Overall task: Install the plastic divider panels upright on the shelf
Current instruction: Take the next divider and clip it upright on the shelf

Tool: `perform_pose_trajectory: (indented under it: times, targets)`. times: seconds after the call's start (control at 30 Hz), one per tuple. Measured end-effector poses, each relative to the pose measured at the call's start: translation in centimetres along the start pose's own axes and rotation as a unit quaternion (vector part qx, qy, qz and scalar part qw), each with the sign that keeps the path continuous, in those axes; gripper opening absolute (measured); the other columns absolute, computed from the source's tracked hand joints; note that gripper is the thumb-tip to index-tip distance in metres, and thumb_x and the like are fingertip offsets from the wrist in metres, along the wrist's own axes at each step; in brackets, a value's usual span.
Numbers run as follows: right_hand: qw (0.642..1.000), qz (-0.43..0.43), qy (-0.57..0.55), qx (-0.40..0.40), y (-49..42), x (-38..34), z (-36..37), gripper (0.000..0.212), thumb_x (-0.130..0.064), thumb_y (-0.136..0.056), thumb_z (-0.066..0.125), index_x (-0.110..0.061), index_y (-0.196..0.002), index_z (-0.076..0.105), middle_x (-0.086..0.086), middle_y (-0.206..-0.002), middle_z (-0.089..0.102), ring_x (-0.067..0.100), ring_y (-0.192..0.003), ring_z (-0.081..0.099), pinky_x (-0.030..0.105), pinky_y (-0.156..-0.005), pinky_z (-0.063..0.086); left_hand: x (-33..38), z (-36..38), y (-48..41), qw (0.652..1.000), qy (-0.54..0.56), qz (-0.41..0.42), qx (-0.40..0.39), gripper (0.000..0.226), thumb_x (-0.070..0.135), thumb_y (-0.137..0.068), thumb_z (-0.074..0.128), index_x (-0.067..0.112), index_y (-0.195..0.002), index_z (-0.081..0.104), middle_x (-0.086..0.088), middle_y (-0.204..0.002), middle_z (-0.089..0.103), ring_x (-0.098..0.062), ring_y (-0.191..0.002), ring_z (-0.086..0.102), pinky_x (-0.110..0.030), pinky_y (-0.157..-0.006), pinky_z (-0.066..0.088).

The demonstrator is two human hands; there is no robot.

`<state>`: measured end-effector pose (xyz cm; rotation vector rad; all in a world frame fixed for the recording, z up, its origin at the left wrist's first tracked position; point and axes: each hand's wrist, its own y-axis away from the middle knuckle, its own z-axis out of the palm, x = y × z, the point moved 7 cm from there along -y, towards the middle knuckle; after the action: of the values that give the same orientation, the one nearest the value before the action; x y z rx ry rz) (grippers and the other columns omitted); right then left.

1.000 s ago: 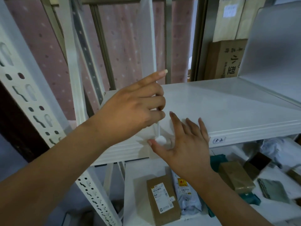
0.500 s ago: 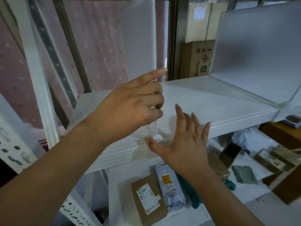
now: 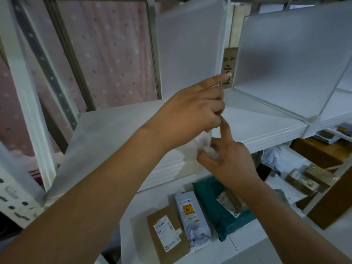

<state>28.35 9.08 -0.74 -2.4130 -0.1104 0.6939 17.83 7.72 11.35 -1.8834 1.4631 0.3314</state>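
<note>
The divider panel (image 3: pixel 190 50) stands straight up on the shelf (image 3: pixel 257 119), running front to back. The left hand (image 3: pixel 188 115) pinches its front edge. The right hand (image 3: pixel 228 161) pinches the clip (image 3: pixel 210 153) at its foot. Parcels (image 3: pixel 167 231) lie on the lower shelf (image 3: pixel 247 244).

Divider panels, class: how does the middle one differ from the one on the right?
The left hand grips the middle panel; no hand touches the right panel. The right hand pinches the middle panel's foot clip; the right panel's clip sits free. Both are frosted and upright.
</note>
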Motion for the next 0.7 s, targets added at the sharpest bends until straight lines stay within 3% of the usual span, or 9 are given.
perform_pose_trajectory:
  times: [0.03, 0.07, 0.1, 0.17, 0.27, 0.37, 0.47, 0.57, 0.7]
  targets:
    - [1.0, 0.001, -0.003, 0.0, -0.1, 0.5, 0.0, 0.096, -0.068, -0.085, 0.059, -0.025, -0.159, 0.014, -0.017, -0.108, 0.073, -0.004, -0.097, 0.066, 0.028, -0.089, 0.053, -0.1, 0.1, 0.1, 1.0, 0.006, 0.0, 0.005, 0.03, 0.008, -0.099, 0.055, 0.021, -0.101, 0.082, 0.0, -0.099, 0.074, -0.019, -0.115, 0.063, -0.035, -0.132, 0.002]
    - [1.0, 0.002, 0.005, -0.001, 0.0, 0.9, 0.1, 0.099, -0.072, -0.085, 0.058, -0.023, -0.159, 0.016, -0.007, -0.13, 0.069, 0.008, -0.123, 0.06, 0.037, -0.11, 0.043, -0.2, 0.1, 0.4, 1.0, 0.012, -0.003, 0.012, 0.033, 0.009, -0.099, 0.051, 0.02, -0.099, 0.083, 0.0, -0.098, 0.073, -0.019, -0.114, 0.063, -0.035, -0.132, 0.002]
    - [1.0, 0.001, 0.017, -0.003, 0.1, 1.1, 0.3, 0.097, -0.075, -0.085, 0.055, -0.021, -0.159, 0.02, 0.0, -0.14, 0.064, 0.014, -0.137, 0.052, 0.041, -0.122, 0.029, -0.2, 0.3, 0.6, 1.0, 0.016, -0.007, 0.016, 0.036, 0.01, -0.098, 0.048, 0.019, -0.098, 0.083, -0.001, -0.097, 0.073, -0.019, -0.113, 0.064, -0.035, -0.132, 0.001]
    - [1.0, -0.001, 0.019, -0.002, 0.3, 1.1, 0.6, 0.089, -0.073, -0.087, 0.053, -0.02, -0.155, 0.029, 0.003, -0.141, 0.063, 0.016, -0.139, 0.051, 0.041, -0.127, 0.017, -0.2, 0.4, 0.8, 0.999, 0.027, -0.01, 0.022, 0.039, 0.01, -0.097, 0.045, 0.018, -0.098, 0.083, -0.002, -0.096, 0.073, -0.02, -0.112, 0.064, -0.035, -0.132, 0.002]
    - [1.0, -0.003, -0.004, 0.008, 0.3, 0.6, 0.7, 0.076, -0.064, -0.088, 0.055, -0.019, -0.147, 0.038, 0.0, -0.127, 0.068, 0.013, -0.126, 0.058, 0.04, -0.124, 0.026, -0.1, 0.7, 0.7, 0.999, 0.039, -0.006, 0.037, 0.037, 0.009, -0.098, 0.047, 0.016, -0.098, 0.083, -0.004, -0.095, 0.073, -0.022, -0.111, 0.065, -0.038, -0.132, 0.008]
    - [1.0, -0.01, -0.017, 0.021, 0.2, 0.5, 0.3, 0.063, -0.055, -0.09, 0.06, -0.023, -0.14, 0.042, -0.012, -0.098, 0.063, -0.005, -0.097, 0.048, 0.029, -0.103, 0.042, 0.0, 0.5, 0.5, 0.997, 0.04, -0.002, 0.07, 0.027, 0.004, -0.096, 0.058, 0.014, -0.097, 0.083, -0.005, -0.093, 0.073, -0.023, -0.108, 0.066, -0.041, -0.131, 0.016]
    - [0.999, -0.017, -0.02, 0.024, 0.2, 0.3, 0.2, 0.055, -0.05, -0.09, 0.063, -0.026, -0.135, 0.043, -0.023, -0.078, 0.052, -0.015, -0.09, 0.047, 0.01, -0.087, 0.03, 0.1, 0.8, 0.7, 0.996, 0.039, -0.007, 0.085, 0.02, 0.0, -0.094, 0.068, 0.013, -0.098, 0.083, -0.005, -0.093, 0.073, -0.023, -0.11, 0.066, -0.042, -0.131, 0.017]
    - [0.999, -0.03, -0.031, 0.026, 0.3, 0.0, 0.1, 0.05, -0.047, -0.09, 0.065, -0.028, -0.131, 0.043, -0.024, -0.078, 0.051, -0.025, -0.098, 0.047, 0.006, -0.078, 0.026, 0.2, 1.2, 0.5, 0.995, 0.041, -0.012, 0.086, 0.014, 0.002, -0.094, 0.074, 0.012, -0.099, 0.083, -0.005, -0.096, 0.074, -0.023, -0.113, 0.066, -0.043, -0.131, 0.017]
    - [0.997, -0.046, -0.05, 0.025, 0.3, -0.1, -0.2, 0.045, -0.049, -0.091, 0.063, -0.028, -0.127, 0.045, -0.013, -0.079, 0.058, -0.011, -0.092, 0.053, 0.003, -0.076, 0.027, 0.2, 1.4, 0.5, 0.995, 0.036, -0.019, 0.087, 0.015, 0.0, -0.092, 0.077, 0.012, -0.098, 0.084, -0.006, -0.096, 0.074, -0.024, -0.112, 0.067, -0.045, -0.13, 0.022]
